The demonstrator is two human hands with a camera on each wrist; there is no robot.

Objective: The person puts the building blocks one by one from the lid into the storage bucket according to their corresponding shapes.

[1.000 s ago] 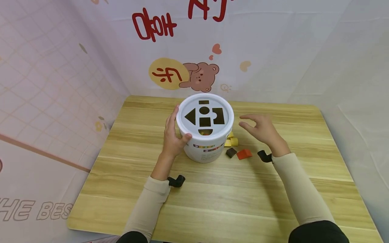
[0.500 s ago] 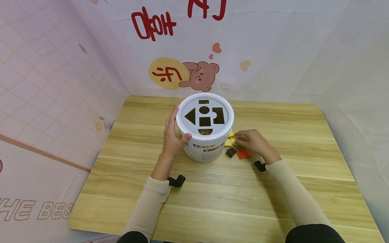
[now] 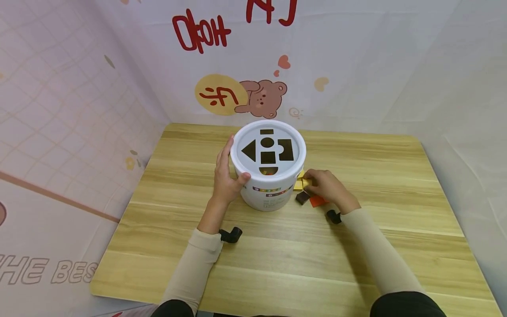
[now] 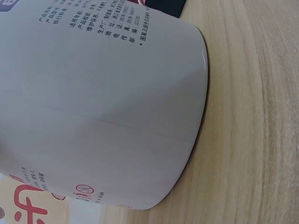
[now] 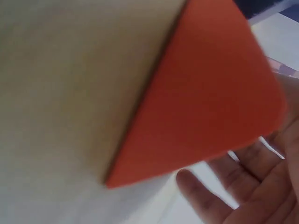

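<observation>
My left hand (image 3: 227,182) rests against the left side of a white lidded bucket (image 3: 265,196), its fingers along the wall and thumb near the front rim. Cut into the lid (image 3: 253,169) are several shaped holes. Right of the bucket, my right hand (image 3: 326,188) pinches a yellow block (image 3: 306,182) low over the table; its fingers partly cover it. Other yellow blocks (image 3: 298,185) lie against the bucket. A dark block (image 3: 303,197) and a red triangular block (image 3: 318,201) sit just in front; the red block (image 5: 201,98) fills much of the right wrist view.
The wooden table (image 3: 269,264) extends around the bucket on all sides. A white printed cloth (image 3: 348,66) hangs behind it, and another patterned cloth (image 3: 79,132) stands at the left edge. Black wrist-camera mounts (image 3: 231,235) stick out from both wrists.
My right hand has come down and left from above the table to the yellow blocks, and its fingers have closed on one. The left hand and bucket stay in place.
</observation>
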